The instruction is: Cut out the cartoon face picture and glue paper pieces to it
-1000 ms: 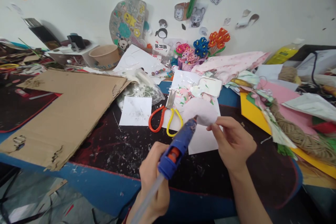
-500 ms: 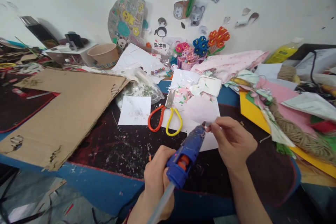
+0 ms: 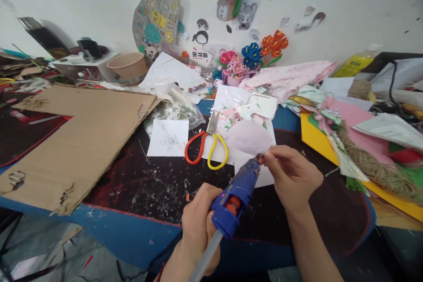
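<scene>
My left hand (image 3: 200, 220) is wrapped round the handle of a blue hot glue gun (image 3: 236, 194). A clear glue stick (image 3: 208, 253) sticks out of the gun's back end, and its nozzle points away from me. Thumb and fingers of my right hand (image 3: 294, 176) pinch the near edge of a pale, rounded piece of paper (image 3: 250, 137), right at the nozzle tip. The paper is tilted above white sheets. Whether the nozzle touches it I cannot tell. Scissors (image 3: 209, 134) with one red and one yellow handle lie partly opened to the left of the paper.
Cut cardboard (image 3: 79, 136) covers the left side. A plastic bag (image 3: 175, 112) and a smudged white square (image 3: 168, 138) lie mid-table. Behind are pink and green scraps (image 3: 228, 119) and craft flowers (image 3: 251, 55). Twine (image 3: 370, 158), fabric and yellow card (image 3: 315, 145) crowd the right.
The pale paper has tilted slightly, showing more of its rounded outline. My right fingers and the nozzle remain close together. The whole view has shifted slightly.
</scene>
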The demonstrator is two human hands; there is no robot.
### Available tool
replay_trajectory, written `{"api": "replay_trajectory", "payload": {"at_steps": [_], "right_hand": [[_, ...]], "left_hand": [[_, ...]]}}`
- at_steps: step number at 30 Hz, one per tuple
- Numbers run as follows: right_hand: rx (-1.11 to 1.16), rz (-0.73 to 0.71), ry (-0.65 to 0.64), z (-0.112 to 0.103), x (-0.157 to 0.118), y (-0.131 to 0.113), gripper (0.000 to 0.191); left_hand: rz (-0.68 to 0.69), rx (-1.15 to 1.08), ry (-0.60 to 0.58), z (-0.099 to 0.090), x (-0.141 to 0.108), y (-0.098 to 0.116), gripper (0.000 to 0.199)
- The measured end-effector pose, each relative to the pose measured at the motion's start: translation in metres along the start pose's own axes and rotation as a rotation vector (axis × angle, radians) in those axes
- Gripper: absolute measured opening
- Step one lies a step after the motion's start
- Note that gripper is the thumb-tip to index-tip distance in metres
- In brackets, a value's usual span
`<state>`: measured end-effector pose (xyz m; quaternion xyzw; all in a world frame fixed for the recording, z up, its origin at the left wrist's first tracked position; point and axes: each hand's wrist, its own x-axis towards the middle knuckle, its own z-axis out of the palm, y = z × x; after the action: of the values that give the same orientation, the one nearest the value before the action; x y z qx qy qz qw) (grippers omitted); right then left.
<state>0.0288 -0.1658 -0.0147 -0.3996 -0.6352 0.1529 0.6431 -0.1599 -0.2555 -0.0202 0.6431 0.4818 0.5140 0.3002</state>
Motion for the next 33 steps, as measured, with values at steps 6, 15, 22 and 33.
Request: {"api": "replay_trajectory", "payload": {"at_steps": [6,15,22,33], "right_hand": [[0.004,0.026,0.005,-0.0005,0.0003,0.0007,0.008],[0.026,0.037,0.034,0.0001,-0.001,0.0011,0.009],[0.032,0.03,0.026,-0.0002,-0.0011,0.0013,0.01],[0.05,0.039,0.043,0.0002,-0.0021,0.0017,0.013]], "left_hand": [[0.051,0.014,-0.006,-0.0004,0.0027,-0.0016,0.04],[0.019,0.072,0.013,-0.0009,0.0017,-0.0032,0.04],[0.068,0.032,-0.018,-0.0008,0.0023,-0.0013,0.039],[0.047,0.051,-0.005,-0.0008,-0.0017,-0.0072,0.039]]}}
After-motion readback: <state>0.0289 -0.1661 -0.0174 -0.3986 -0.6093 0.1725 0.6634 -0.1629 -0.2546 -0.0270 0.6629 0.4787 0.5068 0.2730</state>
